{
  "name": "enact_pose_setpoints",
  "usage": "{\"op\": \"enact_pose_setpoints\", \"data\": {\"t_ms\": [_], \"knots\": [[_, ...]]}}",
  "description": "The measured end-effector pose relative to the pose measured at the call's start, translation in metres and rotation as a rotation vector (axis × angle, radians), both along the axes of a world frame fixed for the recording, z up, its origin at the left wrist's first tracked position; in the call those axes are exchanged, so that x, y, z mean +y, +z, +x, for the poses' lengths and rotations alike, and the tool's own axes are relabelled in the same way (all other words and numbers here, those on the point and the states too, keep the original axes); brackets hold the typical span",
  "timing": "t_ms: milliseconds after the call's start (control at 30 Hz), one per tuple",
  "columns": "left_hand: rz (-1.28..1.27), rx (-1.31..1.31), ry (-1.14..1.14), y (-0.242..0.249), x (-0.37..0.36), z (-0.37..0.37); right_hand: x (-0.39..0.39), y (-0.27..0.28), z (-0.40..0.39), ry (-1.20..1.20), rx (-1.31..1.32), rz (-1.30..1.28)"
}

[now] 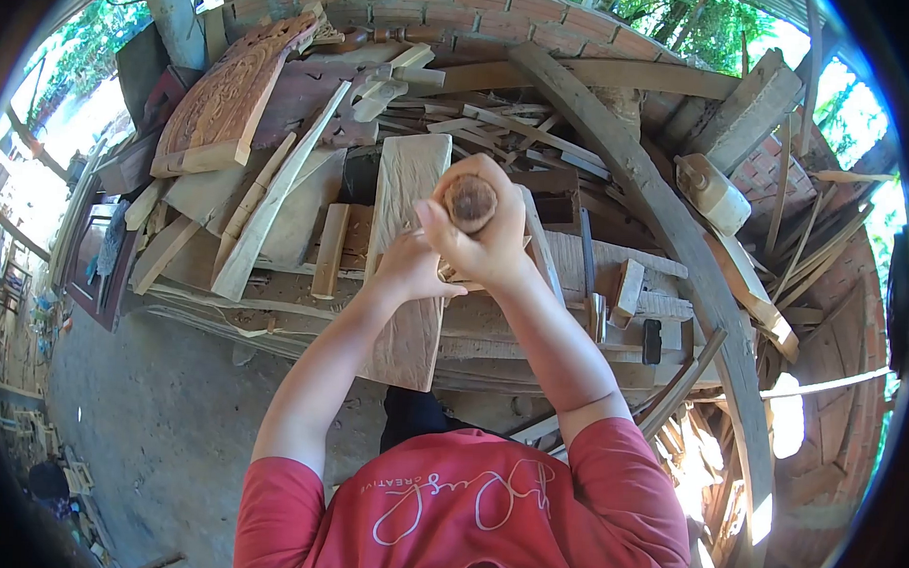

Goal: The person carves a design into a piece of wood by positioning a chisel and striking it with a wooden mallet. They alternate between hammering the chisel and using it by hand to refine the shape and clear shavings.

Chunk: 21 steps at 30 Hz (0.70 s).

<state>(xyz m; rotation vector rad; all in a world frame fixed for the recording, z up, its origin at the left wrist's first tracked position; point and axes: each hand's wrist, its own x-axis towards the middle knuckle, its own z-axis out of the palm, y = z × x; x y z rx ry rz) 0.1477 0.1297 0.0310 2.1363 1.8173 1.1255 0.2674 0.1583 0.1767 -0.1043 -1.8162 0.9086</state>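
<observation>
My right hand is closed round a thick wooden handle. Its round, rough brown end faces up at the camera; the rest of the tool is hidden below the fist, so its kind does not show. Just to the left and lower, my left hand is curled close against the right one. Its fingers are partly covered, and what they grip cannot be made out. Beneath both hands a pale wooden board lies lengthwise on the workbench, its near end jutting past the bench edge.
A carved wooden panel leans at the back left. Long pale strips lie beside it. Right of the board are a small wood block and a black block. A curved beam and a plastic jug stand further right.
</observation>
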Motion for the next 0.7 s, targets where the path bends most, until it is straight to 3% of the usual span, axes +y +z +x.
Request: {"op": "enact_pose_setpoints", "data": {"t_ms": [67,200,433,500,533,600,633,700], "knots": [[-0.091,0.195,0.026,0.019,-0.007,-0.001,0.002,0.004,-0.002,-0.05,-0.052,-0.115],[-0.106,0.161,0.081,0.013,-0.009,-0.014,0.007,0.005,-0.002,0.009,-0.051,-0.054],[-0.253,0.177,0.09,0.021,-0.011,-0.014,0.002,0.008,-0.005,-0.037,-0.054,-0.202],[-0.13,-0.076,0.059,0.028,-0.012,-0.01,0.002,0.007,-0.003,-0.036,-0.073,-0.187],[-0.126,-0.075,0.059,0.031,-0.006,-0.014,0.002,0.006,-0.002,-0.036,-0.091,-0.176],[-0.173,-0.456,0.074,0.039,0.014,-0.027,0.001,0.006,0.003,-0.041,-0.077,-0.204],[-0.061,-0.346,-0.003,0.053,0.013,-0.027,0.002,0.006,0.006,-0.045,-0.067,-0.236],[-0.08,-0.298,-0.107,0.079,0.008,-0.017,0.014,-0.001,0.008,-0.093,-0.069,-0.174]]}}
